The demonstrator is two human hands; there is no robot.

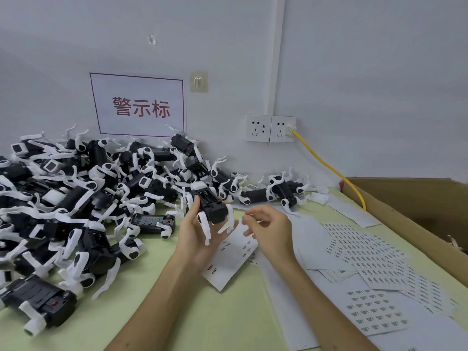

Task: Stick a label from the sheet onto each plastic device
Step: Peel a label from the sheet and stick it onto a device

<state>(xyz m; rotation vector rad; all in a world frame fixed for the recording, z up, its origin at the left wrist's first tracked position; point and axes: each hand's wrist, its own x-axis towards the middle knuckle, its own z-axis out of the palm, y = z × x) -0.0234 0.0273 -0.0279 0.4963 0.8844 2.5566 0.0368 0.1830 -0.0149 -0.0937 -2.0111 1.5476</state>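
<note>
My left hand (193, 234) holds a black plastic device with white legs (211, 207) up above the table, belly side toward me. Just to its right my right hand (269, 230) hovers with fingers loosely curled; whether a label sits on a fingertip I cannot tell. Under both hands lies a partly used label sheet (231, 259) with a few labels left on it. Full label sheets (374, 269) fan out to the right. A big pile of the same black-and-white devices (83, 198) covers the left of the table.
The green table (202, 320) meets a white wall holding a red-lettered sign (139, 107) and two sockets (269, 129). A yellow cable (329, 168) runs down from the right socket. An open cardboard box (417, 206) stands at the right edge.
</note>
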